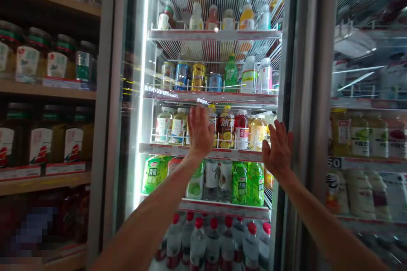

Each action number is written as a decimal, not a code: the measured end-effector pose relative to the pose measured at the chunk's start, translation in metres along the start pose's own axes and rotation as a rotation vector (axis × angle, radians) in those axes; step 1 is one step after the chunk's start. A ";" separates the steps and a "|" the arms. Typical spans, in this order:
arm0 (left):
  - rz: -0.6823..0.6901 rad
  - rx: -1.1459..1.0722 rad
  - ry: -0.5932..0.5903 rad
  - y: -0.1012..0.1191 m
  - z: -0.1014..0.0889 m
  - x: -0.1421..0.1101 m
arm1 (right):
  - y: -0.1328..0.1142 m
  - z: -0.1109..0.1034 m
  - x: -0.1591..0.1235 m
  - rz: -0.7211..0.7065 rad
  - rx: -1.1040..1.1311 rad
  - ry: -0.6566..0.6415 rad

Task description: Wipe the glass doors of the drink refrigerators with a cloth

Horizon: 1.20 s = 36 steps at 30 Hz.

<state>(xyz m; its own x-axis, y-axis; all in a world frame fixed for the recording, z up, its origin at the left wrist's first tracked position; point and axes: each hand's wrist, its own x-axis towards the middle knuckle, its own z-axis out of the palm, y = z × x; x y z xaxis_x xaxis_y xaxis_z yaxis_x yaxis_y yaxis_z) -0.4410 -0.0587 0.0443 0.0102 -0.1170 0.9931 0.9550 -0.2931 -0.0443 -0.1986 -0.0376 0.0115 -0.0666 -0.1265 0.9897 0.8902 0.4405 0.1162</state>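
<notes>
My left hand [201, 132]: fingers close together; right hand [279, 148]: slightly spread. Both empty. Best go slowly near the bottles [227, 129].

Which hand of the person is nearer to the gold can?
Left. The left hand appears just below the gold can in view; the right hand is lower and well off to the right.

Bare left arm [159, 203] and right arm [324, 228] stretched forward, well apart.
The left hand [201, 133], blurred, is raised slightly higher than the right hand [278, 149]; both show their backs, fingers [281, 133] extended upward, thumbs [266, 149] on the inner sides.
</notes>
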 end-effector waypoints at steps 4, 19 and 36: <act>0.637 -0.053 -0.253 0.068 0.022 -0.027 | 0.000 -0.011 -0.003 0.013 0.037 0.049; 0.707 -0.130 -0.343 0.085 0.047 0.054 | 0.006 -0.019 0.012 -0.023 0.143 0.061; 0.155 -0.012 -0.072 -0.045 -0.004 0.095 | -0.007 0.011 0.055 -0.047 -0.018 0.031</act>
<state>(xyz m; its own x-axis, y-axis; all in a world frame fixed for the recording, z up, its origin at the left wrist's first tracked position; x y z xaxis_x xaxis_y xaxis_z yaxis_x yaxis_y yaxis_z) -0.4839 -0.0605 0.1406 0.1791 -0.0932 0.9794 0.9368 -0.2879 -0.1987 -0.2134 -0.0383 0.0664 -0.0945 -0.1743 0.9801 0.8943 0.4176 0.1606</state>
